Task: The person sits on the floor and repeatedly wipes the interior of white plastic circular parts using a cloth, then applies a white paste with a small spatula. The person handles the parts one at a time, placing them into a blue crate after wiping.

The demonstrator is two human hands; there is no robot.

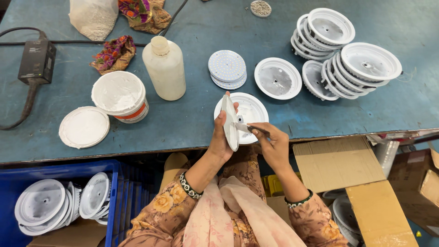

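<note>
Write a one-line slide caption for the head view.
Left hand holds a round white disc on edge while right hand applies a small tool to it above a blue workbench.

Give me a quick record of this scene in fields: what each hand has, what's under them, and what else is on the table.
left hand: holds a white disc on edge
right hand: holds a small blade against the disc
below hands: white housing on blue table
left side: open tub, lid, bottle
right side: stacked housings, LED discs
crate: more housings
</note>
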